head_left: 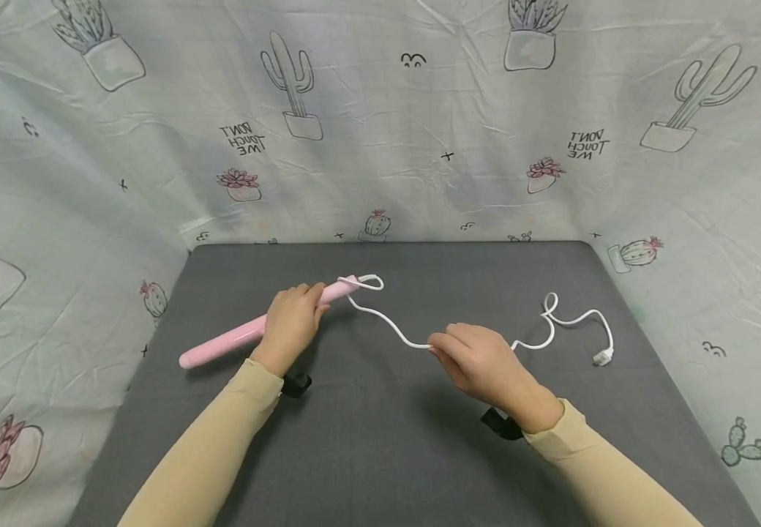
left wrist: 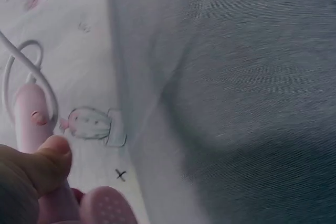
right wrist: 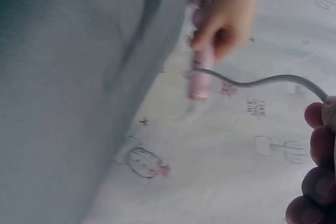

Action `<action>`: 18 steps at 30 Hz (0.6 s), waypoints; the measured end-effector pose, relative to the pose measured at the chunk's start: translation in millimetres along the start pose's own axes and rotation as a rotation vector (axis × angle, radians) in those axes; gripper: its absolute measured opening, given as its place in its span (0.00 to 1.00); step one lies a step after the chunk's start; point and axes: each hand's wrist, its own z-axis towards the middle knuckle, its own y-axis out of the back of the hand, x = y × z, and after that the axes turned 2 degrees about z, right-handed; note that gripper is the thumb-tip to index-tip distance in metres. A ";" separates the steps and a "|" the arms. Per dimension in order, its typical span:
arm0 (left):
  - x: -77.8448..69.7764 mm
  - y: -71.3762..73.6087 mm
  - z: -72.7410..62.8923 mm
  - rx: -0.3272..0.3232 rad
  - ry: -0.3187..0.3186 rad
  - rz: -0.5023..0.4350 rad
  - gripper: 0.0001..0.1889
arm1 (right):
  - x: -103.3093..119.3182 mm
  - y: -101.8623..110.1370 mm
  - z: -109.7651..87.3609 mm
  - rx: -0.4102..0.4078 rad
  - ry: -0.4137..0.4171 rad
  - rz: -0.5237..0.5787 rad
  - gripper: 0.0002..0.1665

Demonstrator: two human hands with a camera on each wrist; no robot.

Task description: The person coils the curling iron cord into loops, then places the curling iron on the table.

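Note:
A pink curling iron [head_left: 225, 342] lies slantwise in the head view, its rounded tip toward the lower left. My left hand [head_left: 290, 322] grips it around the handle; the left wrist view shows the thumb [left wrist: 55, 156] along it, near a small button [left wrist: 38, 117] and a dotted pink lever [left wrist: 110, 205]. A white cord [head_left: 387, 322] loops at the handle's end and runs right to my right hand [head_left: 479, 362], which pinches it between thumb and fingers. Beyond that hand the cord curls on to a white plug [head_left: 603, 357].
Everything is over a dark grey table [head_left: 367, 439]. A white cloth [head_left: 380, 110] printed with cacti hangs behind it and along both sides. Black wrist-camera mounts [head_left: 297, 384] sit beneath both wrists.

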 end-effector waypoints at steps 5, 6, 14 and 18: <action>-8.6 -15.6 -11.4 0.084 -0.106 0.034 0.18 | 0.1 7.8 22.9 -0.060 -0.008 -0.027 0.13; -10.8 -18.7 -13.7 0.098 -0.125 0.034 0.18 | -0.9 8.2 25.4 -0.067 -0.017 -0.033 0.13; -28.5 -32.8 -31.3 0.141 -0.269 -0.017 0.18 | -11.4 9.3 38.1 -0.105 -0.072 -0.056 0.11; -39.2 -33.9 -40.7 0.128 -0.361 -0.038 0.18 | -14.7 9.2 43.4 -0.101 -0.085 -0.040 0.10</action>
